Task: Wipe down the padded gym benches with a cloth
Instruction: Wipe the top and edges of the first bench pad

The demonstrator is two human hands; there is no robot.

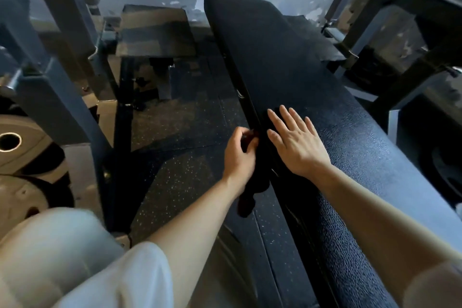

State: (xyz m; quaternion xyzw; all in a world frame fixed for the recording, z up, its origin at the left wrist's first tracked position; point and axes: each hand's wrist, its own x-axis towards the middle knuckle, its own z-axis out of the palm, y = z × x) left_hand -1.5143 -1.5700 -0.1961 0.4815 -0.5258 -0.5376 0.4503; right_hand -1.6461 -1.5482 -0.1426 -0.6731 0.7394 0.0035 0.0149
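— Hands, what are they doing?
— Left hand (238, 151) grips a dark cloth (252, 182) hanging off the bench's (350, 132) left edge. Right hand (293, 141) lies flat, fingers spread, on the padding beside that edge.

No text, label, brand, number or sign can be read anywhere in this view.
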